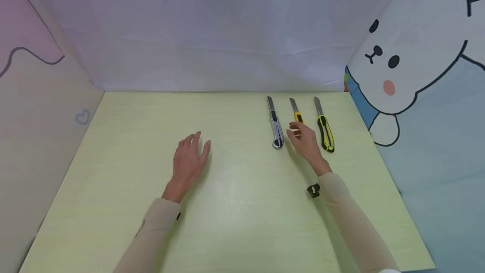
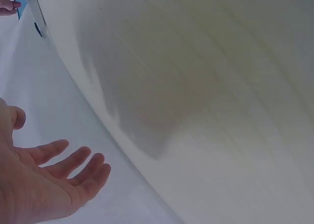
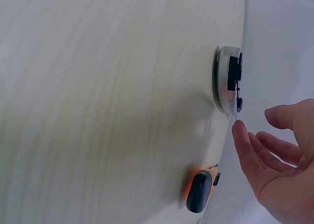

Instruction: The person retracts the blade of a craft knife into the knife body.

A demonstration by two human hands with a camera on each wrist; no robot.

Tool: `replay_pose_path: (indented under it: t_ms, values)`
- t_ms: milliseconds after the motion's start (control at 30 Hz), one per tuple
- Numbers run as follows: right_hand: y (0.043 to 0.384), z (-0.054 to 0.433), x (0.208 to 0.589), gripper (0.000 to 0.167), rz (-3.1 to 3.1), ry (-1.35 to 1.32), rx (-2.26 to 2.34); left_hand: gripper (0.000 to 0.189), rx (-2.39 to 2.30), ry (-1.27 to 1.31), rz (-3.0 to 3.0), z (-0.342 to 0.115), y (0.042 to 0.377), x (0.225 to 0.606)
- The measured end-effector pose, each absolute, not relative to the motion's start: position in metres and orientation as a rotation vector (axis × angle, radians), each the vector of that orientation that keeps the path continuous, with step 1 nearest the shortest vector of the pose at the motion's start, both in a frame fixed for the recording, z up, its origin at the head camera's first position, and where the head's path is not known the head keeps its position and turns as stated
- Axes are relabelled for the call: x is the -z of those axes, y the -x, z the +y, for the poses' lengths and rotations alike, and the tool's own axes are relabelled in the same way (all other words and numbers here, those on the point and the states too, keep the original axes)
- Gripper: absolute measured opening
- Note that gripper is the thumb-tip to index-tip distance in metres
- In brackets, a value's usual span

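Three utility knives lie side by side at the back right with their blades out: a silver one [image 1: 277,127], a yellow one [image 1: 298,116] and a yellow-green and black one [image 1: 326,134]. My right hand [image 1: 306,141] hovers over the yellow knife, hiding its lower part in the head view. From the right wrist, the hand [image 3: 279,155] has its fingers loosely bent and a gap between thumb and fingers, with nothing held. Over the middle left of the table, my left hand [image 1: 187,159] has its fingers relaxed and spread, holding nothing.
The pale wooden table [image 1: 242,205] meets a white cloth wall [image 1: 227,33] at the back. A printed cartoon panel [image 1: 424,79] stands along the right, and another pale panel [image 1: 41,129] borders the left. A black wrist mount [image 1: 313,190] sits by the right cuff.
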State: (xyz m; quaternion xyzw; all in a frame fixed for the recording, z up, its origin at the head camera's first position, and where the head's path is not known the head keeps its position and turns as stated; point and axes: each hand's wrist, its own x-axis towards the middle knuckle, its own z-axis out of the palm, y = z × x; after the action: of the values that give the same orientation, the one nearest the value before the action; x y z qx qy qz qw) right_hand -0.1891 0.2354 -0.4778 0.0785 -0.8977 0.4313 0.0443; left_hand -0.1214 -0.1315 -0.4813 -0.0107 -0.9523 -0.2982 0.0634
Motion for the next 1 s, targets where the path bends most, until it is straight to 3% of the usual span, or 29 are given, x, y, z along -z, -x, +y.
replay_pose_path:
  t_ms: [1000]
  values:
    - [0.207, 0.210, 0.491, 0.037, -2.958, -0.129, -1.162, 0.051, 1.091, -0.027, -2.806, -0.110, 0.111, 0.490]
